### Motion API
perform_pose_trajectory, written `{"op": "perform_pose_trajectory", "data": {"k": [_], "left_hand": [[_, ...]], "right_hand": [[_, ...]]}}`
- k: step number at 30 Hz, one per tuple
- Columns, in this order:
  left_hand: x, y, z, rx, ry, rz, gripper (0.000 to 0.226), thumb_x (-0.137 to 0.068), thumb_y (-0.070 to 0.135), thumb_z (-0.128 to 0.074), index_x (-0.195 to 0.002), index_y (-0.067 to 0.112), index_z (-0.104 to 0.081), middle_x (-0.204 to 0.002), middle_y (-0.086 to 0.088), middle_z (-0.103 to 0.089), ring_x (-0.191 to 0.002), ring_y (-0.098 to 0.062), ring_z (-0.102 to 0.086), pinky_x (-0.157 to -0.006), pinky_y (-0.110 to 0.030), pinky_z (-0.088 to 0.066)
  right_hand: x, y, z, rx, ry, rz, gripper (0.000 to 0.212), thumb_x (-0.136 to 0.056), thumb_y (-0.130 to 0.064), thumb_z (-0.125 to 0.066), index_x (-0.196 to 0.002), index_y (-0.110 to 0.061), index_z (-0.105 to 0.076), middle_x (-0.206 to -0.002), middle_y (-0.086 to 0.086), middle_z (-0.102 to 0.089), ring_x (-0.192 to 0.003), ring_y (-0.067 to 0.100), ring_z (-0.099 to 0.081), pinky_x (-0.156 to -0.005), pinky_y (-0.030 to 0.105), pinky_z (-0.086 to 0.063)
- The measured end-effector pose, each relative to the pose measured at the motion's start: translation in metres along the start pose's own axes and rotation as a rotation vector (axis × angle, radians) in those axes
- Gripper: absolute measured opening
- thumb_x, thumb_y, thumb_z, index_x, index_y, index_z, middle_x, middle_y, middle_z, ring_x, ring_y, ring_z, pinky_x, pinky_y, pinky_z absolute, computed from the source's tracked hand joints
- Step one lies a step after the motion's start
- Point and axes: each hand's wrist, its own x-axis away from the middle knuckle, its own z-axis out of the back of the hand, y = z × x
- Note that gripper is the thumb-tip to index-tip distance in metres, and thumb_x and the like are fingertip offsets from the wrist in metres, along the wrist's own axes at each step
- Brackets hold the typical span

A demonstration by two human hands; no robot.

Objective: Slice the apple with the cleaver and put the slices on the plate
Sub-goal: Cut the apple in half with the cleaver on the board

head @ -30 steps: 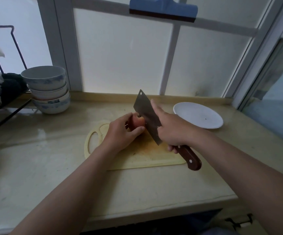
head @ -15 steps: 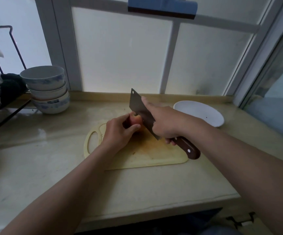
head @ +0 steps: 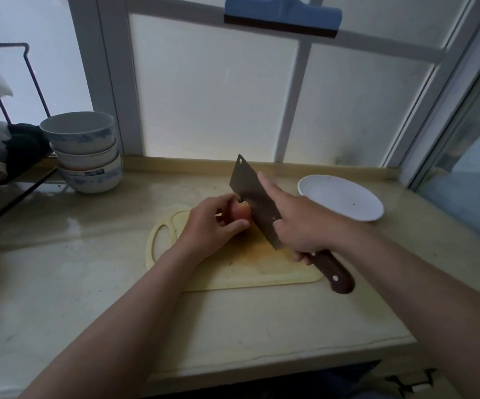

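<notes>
We see the apple [head: 241, 216] resting on the pale cutting board [head: 261, 269], toward the board's 11 o'clock, and our left hand [head: 212, 228] curls over it from its 9 o'clock side, thumb on the near face and fingers wrapped over the top. Our right hand [head: 299, 226] grips the cleaver [head: 250, 191] where blade meets the brown wooden handle [head: 333, 273], three fingers curled beneath and the forefinger stretched straight along the flat of the blade. The blade stands tilted, its holed corner raised toward 12 o'clock and its edge right against the apple's 3 o'clock side; we cannot tell whether it has entered the fruit. The handle's end juts past the board's 4 o'clock corner. The white plate [head: 342, 201] lies on the counter [head: 233, 326] at 2 o'clock from the board, apart from it. A stack of blue-and-white bowls [head: 84, 151] stands at the board's 10 o'clock, near the window frame.
</notes>
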Motion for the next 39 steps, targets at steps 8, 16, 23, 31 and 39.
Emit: {"op": "perform_pose_trajectory", "data": {"k": [8, 16, 23, 31, 39], "left_hand": [[0.001, 0.004, -0.004, -0.124, 0.007, -0.062, 0.063, -0.082, 0.043, -0.08, -0.137, 0.026, -0.055, -0.124, 0.006, -0.059, -0.107, -0.01, -0.055, -0.088, -0.019, -0.048], [0.004, 0.004, -0.004, -0.112, -0.016, -0.059, 0.064, -0.08, 0.04, -0.082, -0.136, 0.021, -0.055, -0.119, 0.006, -0.059, -0.109, -0.016, -0.059, -0.095, -0.038, -0.056], [0.004, 0.007, -0.004, -0.096, -0.019, -0.039, 0.073, -0.079, 0.037, -0.084, -0.142, 0.017, -0.054, -0.129, -0.002, -0.063, -0.117, -0.018, -0.06, -0.101, -0.038, -0.053], [0.002, 0.004, 0.0, -0.002, 0.033, 0.052, 0.067, -0.077, 0.039, -0.085, -0.136, 0.019, -0.06, -0.115, 0.005, -0.063, -0.105, -0.014, -0.063, -0.093, -0.03, -0.054], [-0.001, 0.002, 0.001, 0.005, 0.073, 0.067, 0.061, -0.081, 0.042, -0.081, -0.133, 0.018, -0.062, -0.113, 0.005, -0.066, -0.1, -0.01, -0.063, -0.084, -0.02, -0.051]], "right_hand": [[0.002, 0.005, 0.011, 0.008, 0.002, -0.039, 0.031, -0.104, -0.015, -0.04, -0.131, -0.03, -0.037, -0.072, 0.016, -0.065, -0.041, 0.016, -0.06, -0.046, 0.032, -0.054], [0.012, 0.016, -0.023, 0.07, 0.219, 0.046, 0.008, -0.103, -0.018, -0.039, -0.102, -0.019, -0.047, -0.08, 0.013, -0.063, -0.047, 0.024, -0.068, -0.039, 0.032, -0.053], [0.014, 0.019, -0.035, 0.172, 0.188, 0.031, 0.01, -0.109, -0.017, -0.038, -0.111, -0.021, -0.029, -0.079, 0.006, -0.058, -0.055, 0.023, -0.062, -0.041, 0.041, -0.057], [-0.005, 0.026, -0.052, 0.214, 0.232, 0.095, 0.039, -0.106, -0.009, -0.043, -0.142, -0.01, -0.029, -0.076, 0.003, -0.058, -0.059, 0.015, -0.057, -0.049, 0.029, -0.036], [-0.014, 0.022, -0.051, 0.24, 0.234, 0.104, 0.043, -0.105, -0.008, -0.042, -0.145, -0.009, -0.025, -0.076, 0.005, -0.059, -0.062, 0.02, -0.059, -0.056, 0.043, -0.049]]}}
